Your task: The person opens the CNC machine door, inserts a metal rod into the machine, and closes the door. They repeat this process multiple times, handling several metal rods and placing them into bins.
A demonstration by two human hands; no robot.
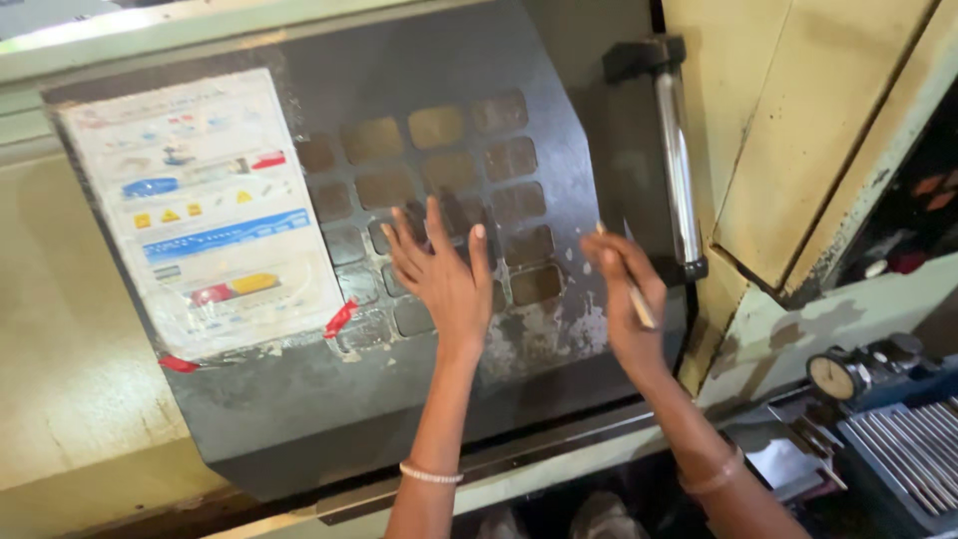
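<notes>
Cream-painted machine housing fills the background, worn and chipped, with a dark sliding door (399, 399) set across it. On the door's left part a laminated instruction sheet (205, 210) is stuck down with red tape at its lower corners. Right of the sheet comes a grid of small dusty window panes (439, 180). The left hand (444, 274) lies flat on the door just over the lower panes, fingers spread and palm pressed to the metal. Just right of it, the right hand (627, 299) also rests against the door while pinching a thin pale stick (631, 284), perhaps a pencil, between thumb and fingers. Further right, a long metal handle (679, 160) runs upright along the door's edge, untouched. The door looks like heavy, stiff steel with a smooth, slippery face, so flat palms get little purchase; the handle is the surer place to hold. Far right, a round dial gauge (833, 377) sits above some metal rods (913, 449).
</notes>
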